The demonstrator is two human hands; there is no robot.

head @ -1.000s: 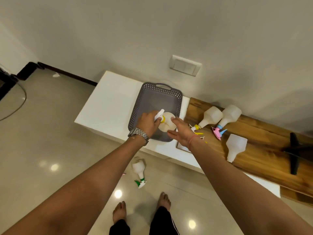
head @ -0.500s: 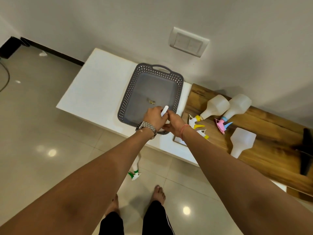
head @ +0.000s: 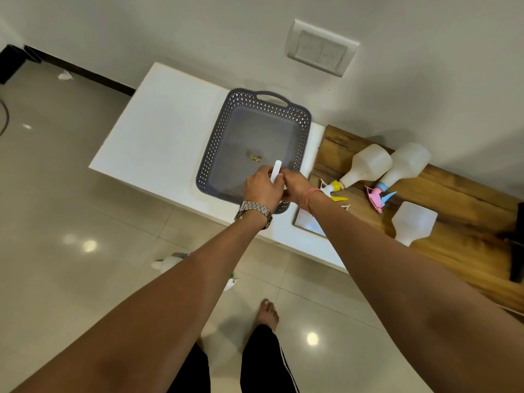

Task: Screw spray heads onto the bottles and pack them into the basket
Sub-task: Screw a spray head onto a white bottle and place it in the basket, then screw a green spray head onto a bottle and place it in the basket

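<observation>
At the bottom of the frame stand the person's legs in dark trousers with a white side stripe, one bare foot (head: 268,312) showing on the glossy tiled floor (head: 56,217). Just left of it, partly hidden behind the left forearm, a white bottle with a green spray head (head: 170,263) lies on the floor.

Both forearms reach up toward the middle of the frame, where the two hands meet over the near right corner of the grey basket (head: 218,143). The left hand (head: 262,187), with a metal watch (head: 253,210) at the wrist, is curled closed, and a white spray head piece (head: 275,171) sticks up out of the top of its grip. The right hand (head: 295,185), with an orange thread at the wrist, is closed against the left, fingers touching the same piece. Whatever bottle sits under the hands is hidden, so I cannot tell how it is held.

The basket lies on a white table (head: 158,129) in the centre; its floor holds only a small yellowish scrap (head: 254,157).

To the right, on a wooden board (head: 467,211), lie three white bottles: one with a yellow spray head (head: 364,167), just beside it one with a pink and blue spray head (head: 405,165), and nearer the frame's right edge one without a head (head: 414,222). A loose yellow piece (head: 338,198) lies by the right wrist.

On the wall at the upper right is a white switch plate (head: 321,48)
</observation>
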